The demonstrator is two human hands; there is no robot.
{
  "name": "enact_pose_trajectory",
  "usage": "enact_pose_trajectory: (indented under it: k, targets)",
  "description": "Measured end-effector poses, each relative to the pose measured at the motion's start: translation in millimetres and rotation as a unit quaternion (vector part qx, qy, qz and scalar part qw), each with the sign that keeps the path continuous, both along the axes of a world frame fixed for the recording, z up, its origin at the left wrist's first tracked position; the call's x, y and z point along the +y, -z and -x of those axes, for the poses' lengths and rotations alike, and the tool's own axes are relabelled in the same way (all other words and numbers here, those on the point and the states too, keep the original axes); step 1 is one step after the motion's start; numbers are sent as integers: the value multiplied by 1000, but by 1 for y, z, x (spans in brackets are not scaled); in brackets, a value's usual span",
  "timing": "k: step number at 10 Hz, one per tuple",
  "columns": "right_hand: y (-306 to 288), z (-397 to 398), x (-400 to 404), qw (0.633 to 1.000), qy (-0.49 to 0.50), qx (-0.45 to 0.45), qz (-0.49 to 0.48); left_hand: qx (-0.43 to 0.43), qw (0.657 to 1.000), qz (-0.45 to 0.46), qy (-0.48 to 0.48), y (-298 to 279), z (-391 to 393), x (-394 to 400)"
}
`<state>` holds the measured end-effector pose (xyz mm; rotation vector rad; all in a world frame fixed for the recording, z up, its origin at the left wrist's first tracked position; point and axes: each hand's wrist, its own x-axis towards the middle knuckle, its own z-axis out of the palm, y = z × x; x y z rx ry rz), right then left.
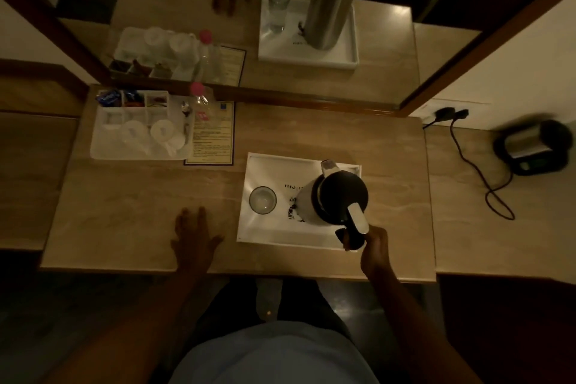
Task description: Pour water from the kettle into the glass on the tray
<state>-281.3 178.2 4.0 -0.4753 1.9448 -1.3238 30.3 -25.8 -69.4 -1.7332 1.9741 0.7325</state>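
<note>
A steel kettle with a black lid and black handle stands upright over the right half of the white tray; whether it rests on the tray or is lifted I cannot tell. My right hand is closed around the kettle's handle at the tray's near right corner. A clear glass stands on the tray's left part, apart from the kettle; whether it holds water I cannot tell. My left hand lies flat on the table, fingers spread, left of the tray.
A white organizer tray with cups and sachets sits at the back left, beside a pink-capped bottle and a printed card. A mirror runs behind the table. The kettle base and its cord lie at right.
</note>
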Motion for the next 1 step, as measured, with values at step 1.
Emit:
enact_pose_trajectory:
  k: [1]
  targets:
    - [-22, 28, 1, 983, -63, 166, 44, 19, 999, 2, -27, -8, 4, -1]
